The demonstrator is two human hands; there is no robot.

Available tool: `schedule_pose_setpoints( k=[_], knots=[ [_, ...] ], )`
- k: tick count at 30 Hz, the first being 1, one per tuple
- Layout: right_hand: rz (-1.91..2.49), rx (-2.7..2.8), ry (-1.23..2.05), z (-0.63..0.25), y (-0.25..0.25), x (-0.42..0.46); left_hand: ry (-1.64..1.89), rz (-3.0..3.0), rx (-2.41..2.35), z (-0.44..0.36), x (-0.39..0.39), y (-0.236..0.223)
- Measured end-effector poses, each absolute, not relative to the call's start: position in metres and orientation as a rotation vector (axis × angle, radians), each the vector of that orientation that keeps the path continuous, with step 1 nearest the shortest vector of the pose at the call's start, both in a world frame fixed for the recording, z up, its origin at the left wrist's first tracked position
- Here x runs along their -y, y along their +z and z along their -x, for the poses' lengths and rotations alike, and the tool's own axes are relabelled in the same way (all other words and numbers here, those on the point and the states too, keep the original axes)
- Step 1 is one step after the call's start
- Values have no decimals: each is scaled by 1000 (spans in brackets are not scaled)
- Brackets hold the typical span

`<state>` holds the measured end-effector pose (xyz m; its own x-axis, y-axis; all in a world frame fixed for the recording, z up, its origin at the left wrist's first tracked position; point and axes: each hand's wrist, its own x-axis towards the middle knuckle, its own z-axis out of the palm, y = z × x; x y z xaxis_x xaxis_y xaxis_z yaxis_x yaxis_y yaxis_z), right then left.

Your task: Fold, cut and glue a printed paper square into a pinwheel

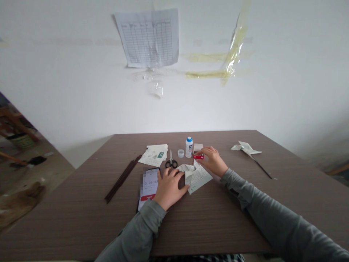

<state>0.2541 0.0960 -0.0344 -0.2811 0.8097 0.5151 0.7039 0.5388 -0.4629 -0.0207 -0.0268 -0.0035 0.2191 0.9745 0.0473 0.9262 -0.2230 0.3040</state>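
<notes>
My left hand [170, 187] lies with fingers spread. Its fingertips rest at the left edge of a printed sheet of paper [201, 179] with cut, partly folded corners. Beyond the sheet, my right hand [214, 161] has thumb and fingers closed around a small red box [198, 157] with a raised pale flap. The box's contents are mostly hidden by the fingers. Black-handled scissors [171, 163] lie just past my left fingertips. A white bottle with a blue cap [189, 147] stands behind the box, with a small clear cup [180, 153] beside it.
A phone [149, 182] showing a timer lies left of my left hand. Further left are dark thin sticks [122, 179] and a stack of printed papers [154, 155]. A paper pinwheel [247, 149] on a stick lies at right. The wall [191, 112] borders the table's far edge.
</notes>
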Motion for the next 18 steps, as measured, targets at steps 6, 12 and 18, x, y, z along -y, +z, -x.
schedule_pose_setpoints(
  k=[6,12,18],
  knots=[
    [852,2350,215,-268,-48,-55,324,-2272,-1816,19,29,-2],
    [793,2482,37,-263,-55,-33,365,-2289,-1817,20,26,-4],
    [847,2509,-69,-254,-58,-28,377,-2291,-1820,18,25,-5]
  ],
)
